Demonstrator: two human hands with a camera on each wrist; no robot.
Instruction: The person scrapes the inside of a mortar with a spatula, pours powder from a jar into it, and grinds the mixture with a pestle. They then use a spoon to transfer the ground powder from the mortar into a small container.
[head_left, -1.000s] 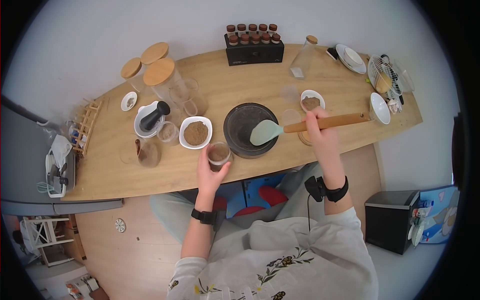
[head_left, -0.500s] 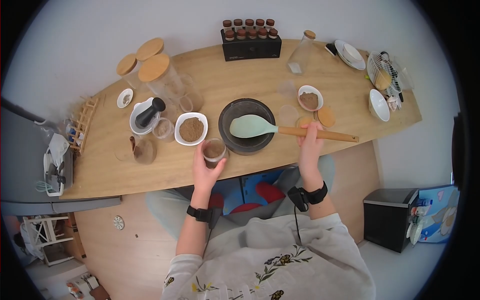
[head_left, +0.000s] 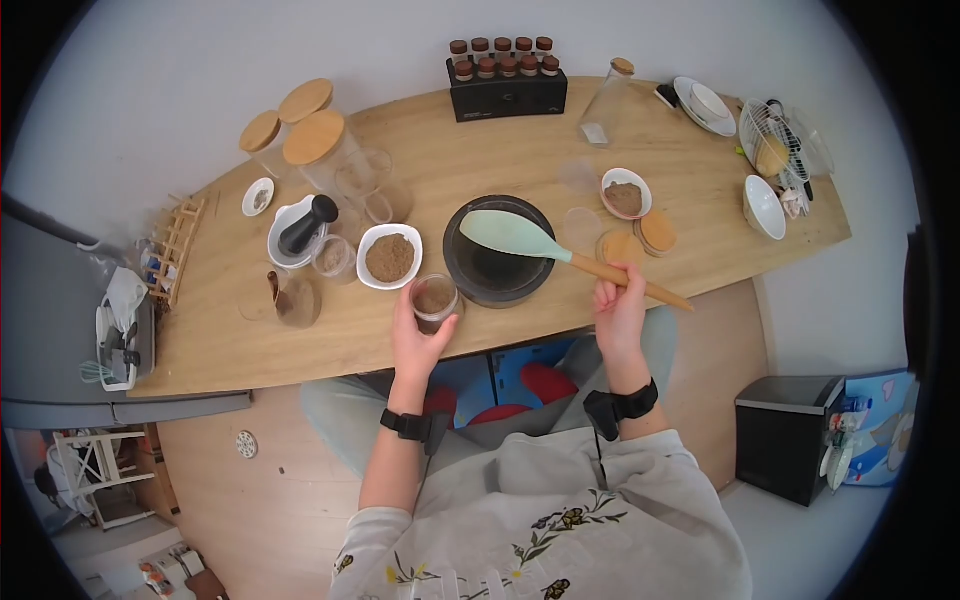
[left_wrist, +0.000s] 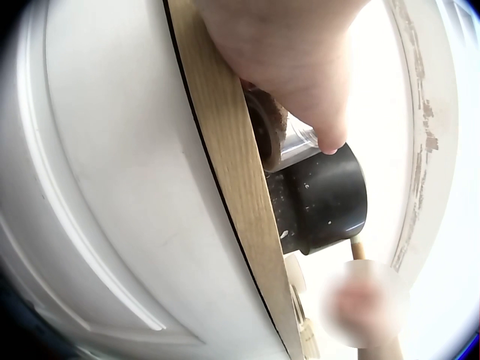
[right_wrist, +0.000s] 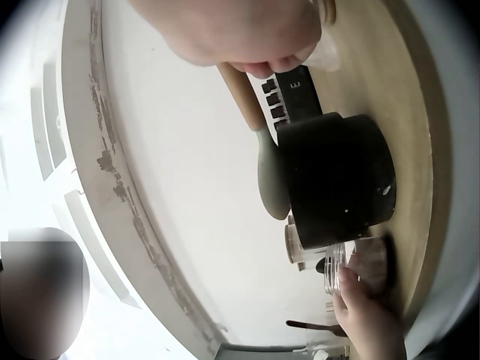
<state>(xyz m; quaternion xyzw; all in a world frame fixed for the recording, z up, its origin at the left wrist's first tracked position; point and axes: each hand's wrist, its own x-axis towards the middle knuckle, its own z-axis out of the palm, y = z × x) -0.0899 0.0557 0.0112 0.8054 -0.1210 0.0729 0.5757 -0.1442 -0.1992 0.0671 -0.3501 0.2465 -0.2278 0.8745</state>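
Note:
In the head view the left hand (head_left: 418,343) grips a small clear jar (head_left: 436,298) of brown powder at the table's near edge. Just right of it stands a dark round mortar-like bowl (head_left: 493,290). The right hand (head_left: 621,318) holds the wooden handle of a pale green spatula (head_left: 515,236), whose head lies over the bowl's far left rim. From the right wrist view, the spatula (right_wrist: 272,180) slants beside the black bowl (right_wrist: 337,180). The left wrist view shows the left thumb against the jar (left_wrist: 298,142); its other fingers are mostly hidden.
A white bowl of brown powder (head_left: 391,257) is left of the dark bowl, near a mortar with a black pestle (head_left: 308,225). Right of it are another powder bowl (head_left: 626,194) and wooden lids (head_left: 657,231). A black rack of small bottles (head_left: 508,98) stands at the back.
The right hand has come leftward and down from the right, and the spatula head has swung from inside the dark bowl to its far left rim. The left hand still holds the jar.

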